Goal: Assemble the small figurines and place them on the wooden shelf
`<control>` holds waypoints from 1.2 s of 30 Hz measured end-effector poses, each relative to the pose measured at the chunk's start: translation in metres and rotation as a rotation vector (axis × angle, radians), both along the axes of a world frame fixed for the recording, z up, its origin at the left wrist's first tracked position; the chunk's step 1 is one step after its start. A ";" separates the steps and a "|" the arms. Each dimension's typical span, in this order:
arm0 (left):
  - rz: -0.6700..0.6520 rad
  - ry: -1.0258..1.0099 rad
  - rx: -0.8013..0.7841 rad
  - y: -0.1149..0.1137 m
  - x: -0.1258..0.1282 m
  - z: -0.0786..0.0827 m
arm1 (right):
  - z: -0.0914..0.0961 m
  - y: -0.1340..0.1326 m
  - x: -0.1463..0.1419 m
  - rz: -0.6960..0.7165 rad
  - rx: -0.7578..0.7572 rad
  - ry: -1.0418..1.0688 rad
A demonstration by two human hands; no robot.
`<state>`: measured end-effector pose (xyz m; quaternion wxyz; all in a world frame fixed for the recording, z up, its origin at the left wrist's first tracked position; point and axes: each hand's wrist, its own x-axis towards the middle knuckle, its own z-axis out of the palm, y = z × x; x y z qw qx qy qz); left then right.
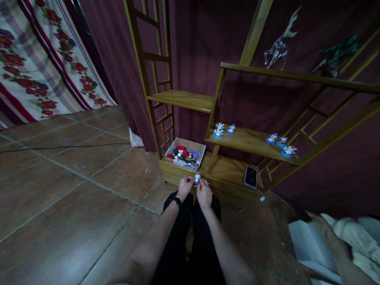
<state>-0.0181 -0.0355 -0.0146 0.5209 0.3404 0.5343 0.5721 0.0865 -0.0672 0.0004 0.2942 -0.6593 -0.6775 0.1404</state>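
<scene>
Between my two hands, just in front of the shelf's low edge, is a small white-and-purple figurine (197, 178) held upright on its purple base. My left hand (185, 186) pinches it from the left, with a dark band on that wrist. From the right, the fingers of my right hand (204, 192) close on the same figurine near its base. Just beyond my hands sits an open cardboard box (190, 145) holding several red, purple, black and white small pieces and figurines.
The wooden shelf unit (183, 99) carries several figurines on its middle board (249, 140). A phone (251, 176) lies on the bottom board. Above stand a clear deer ornament (277, 51) and a dark green ornament (341, 51). A white box (311, 245) rests at right; a cable (65, 147) crosses the floor.
</scene>
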 end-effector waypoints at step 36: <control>-0.066 0.404 0.290 -0.004 0.005 -0.013 | 0.004 0.009 0.000 -0.137 -0.127 0.143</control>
